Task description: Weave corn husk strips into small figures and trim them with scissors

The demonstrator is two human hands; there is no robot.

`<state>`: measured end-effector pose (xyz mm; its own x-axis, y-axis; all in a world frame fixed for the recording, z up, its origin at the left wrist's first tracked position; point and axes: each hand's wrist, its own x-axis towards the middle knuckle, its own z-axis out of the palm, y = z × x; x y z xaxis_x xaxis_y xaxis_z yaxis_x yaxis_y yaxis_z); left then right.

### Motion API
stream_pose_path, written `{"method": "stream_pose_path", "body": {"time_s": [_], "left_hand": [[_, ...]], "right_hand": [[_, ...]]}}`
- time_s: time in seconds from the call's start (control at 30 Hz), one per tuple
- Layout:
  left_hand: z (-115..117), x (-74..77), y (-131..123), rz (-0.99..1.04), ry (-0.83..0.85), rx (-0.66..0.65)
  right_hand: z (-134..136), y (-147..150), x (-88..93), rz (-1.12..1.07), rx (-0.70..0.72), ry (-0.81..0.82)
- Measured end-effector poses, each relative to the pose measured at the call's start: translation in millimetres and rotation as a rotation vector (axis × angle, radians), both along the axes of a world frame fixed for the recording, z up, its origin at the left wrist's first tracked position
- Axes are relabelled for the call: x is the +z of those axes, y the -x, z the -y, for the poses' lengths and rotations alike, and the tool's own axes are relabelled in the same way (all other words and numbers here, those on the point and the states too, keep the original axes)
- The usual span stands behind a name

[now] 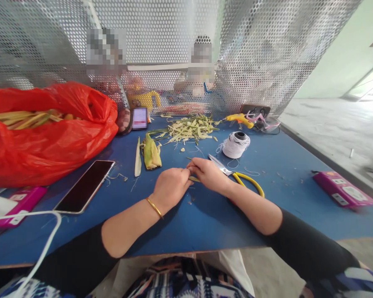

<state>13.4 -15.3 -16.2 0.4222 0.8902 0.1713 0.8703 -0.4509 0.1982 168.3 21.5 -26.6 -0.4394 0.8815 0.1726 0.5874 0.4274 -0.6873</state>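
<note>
Below near edge of table [180,236]: patterned clothing [177,281] is seen.
Forearms: covered to below elbow by black sleeves [313,240]; gold bangle [155,208] worn on L. wrist.
Near L. corner: white cable [60,223] looped over table edge, beside a magenta box [34,200].
L. hand [170,188]: fingers narrow, pinched on a thin yellow-green strip [194,179], tips met by those of R. hand.
R. hand [208,174]: fingers likewise narrow, drawn tog. on same strip; exact contact partly hidden.
Strip: held at table ctr., ends showing above & below the fingers.
Phone [85,186]: laid flat to L. of hands, screen dark.
2nd magenta box [345,190]: set far R., well apart from hands.
Scissors [251,182]: yellow handles partly covered by R. forearm; blades pointed away & L.
Husk bundle [151,153]: laid just beyond L. hand, w/ a pale husk piece [138,159] beside it.
Thread cone [236,145]: white, stood beyond scissors.
Red bag [49,153]: filled w/ long strips, placed at L.
Trimmings [191,129]: heaped beyond hands, approx. ctr.
Far R.: yellow object [242,120] & eyeglasses [269,124] are placed near one another.
Perforated screen [161,25]: stood at back.
</note>
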Motion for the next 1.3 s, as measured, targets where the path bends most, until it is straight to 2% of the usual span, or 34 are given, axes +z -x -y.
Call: {"method": "stream_pose_path", "body": {"time_s": [0.13, 0.23, 0.3, 0.47, 0.53, 0.67, 0.8, 0.9, 1.1, 1.3], "left_hand": [[-14, 1.3, 10, 0.235, 0.208, 0.030], [-23, 1.6, 17, 0.323, 0.267, 0.015], [-25, 1.7, 20, 0.283, 0.237, 0.008], [-27, 3.9, 27, 0.041, 0.122, -0.006], [-29, 4.4, 29, 0.043, 0.109, -0.007], [-34, 0.2, 25, 0.294, 0.208, 0.035], [-34, -8.2, 15, 0.706, 0.562, 0.145], [-32, -10.6, 10, 0.929, 0.720, 0.235], [-30, -7.1, 9, 1.026, 0.791, 0.265], [-29, -7.4, 10, 1.068, 0.867, 0.234]], "right_hand": [[-4, -4, 3.1, 0.048, 0.106, 0.043], [-5, -8, 5.4, 0.083, 0.160, 0.003], [-6, -8, 5.9, 0.108, 0.181, -0.023], [-4, -8, 5.7, 0.160, 0.216, -0.050], [-4, -8, 5.4, 0.175, 0.218, -0.050], [-4, -8, 5.0, 0.206, 0.222, -0.066], [-5, -9, 4.5, 0.206, 0.231, -0.084], [-6, -9, 3.4, 0.200, 0.252, -0.105], [-7, -10, 2.9, 0.186, 0.302, -0.145], [-6, -9, 5.1, 0.136, 0.324, -0.059]]}}
